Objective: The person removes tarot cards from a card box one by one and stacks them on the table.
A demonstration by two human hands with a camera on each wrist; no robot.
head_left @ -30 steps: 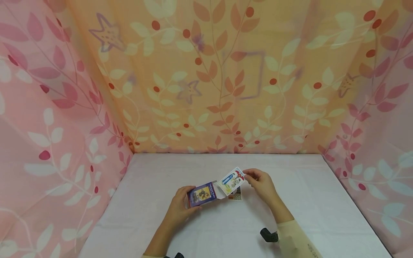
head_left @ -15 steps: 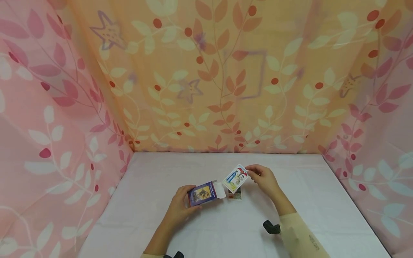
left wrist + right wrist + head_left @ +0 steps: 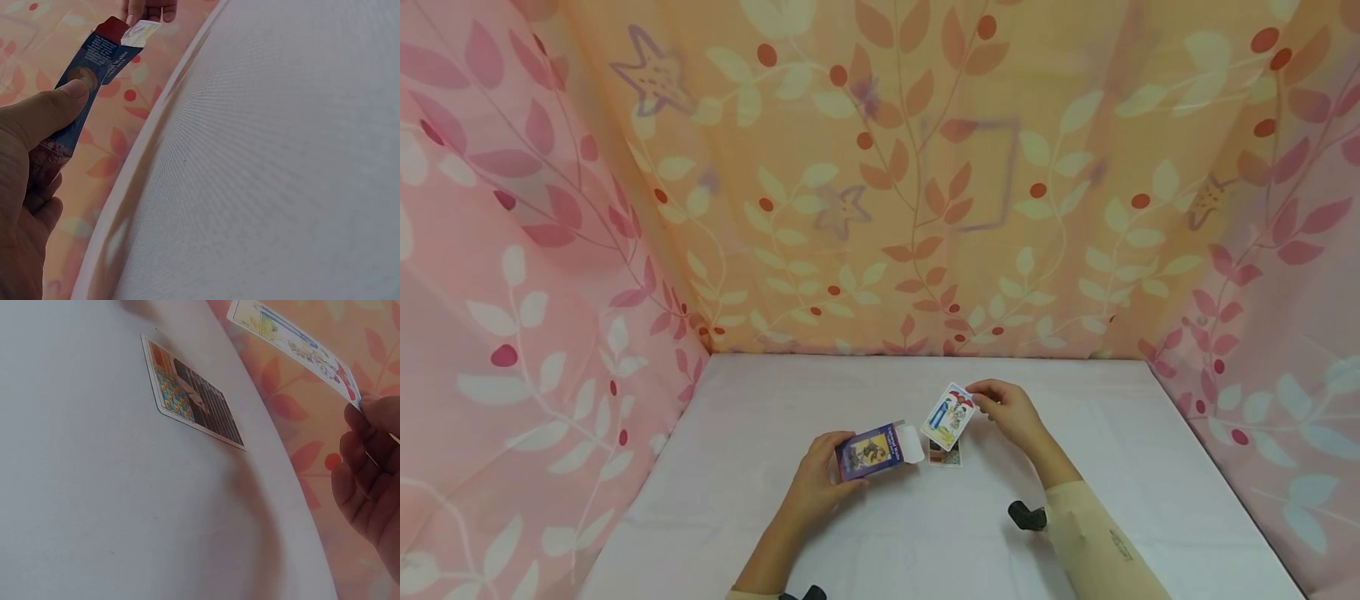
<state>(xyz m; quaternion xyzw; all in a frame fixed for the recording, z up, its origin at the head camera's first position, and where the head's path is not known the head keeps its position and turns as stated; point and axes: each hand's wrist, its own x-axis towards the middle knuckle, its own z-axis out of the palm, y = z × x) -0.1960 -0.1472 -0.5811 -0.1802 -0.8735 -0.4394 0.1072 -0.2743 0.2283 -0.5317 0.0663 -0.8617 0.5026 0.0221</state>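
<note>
My left hand (image 3: 820, 475) grips a purple-blue card box (image 3: 871, 452) by its sides, tilted, its white flap (image 3: 912, 444) folded out at the right end. In the left wrist view the thumb lies across the box's narrow side (image 3: 81, 78). My right hand (image 3: 1011, 417) pinches a white-bordered card (image 3: 950, 417) at its upper right corner, between thumb and fingers; the picture has blue, red and yellow parts. Below it a second card (image 3: 197, 397), dark with a patterned patch, lies face up on the table, partly covered by the held card in the head view.
The white-covered table (image 3: 760, 392) ends at an orange floral curtain (image 3: 880, 208) behind. Pink floral curtains (image 3: 550, 333) hang on both sides. A black fitting (image 3: 1027, 516) sits at the right wrist, beside the beige sleeve.
The held card came away from the box's open end, moving right and slightly up with my right hand, and now hangs over the lying card. My left hand and the box stay nearly still.
</note>
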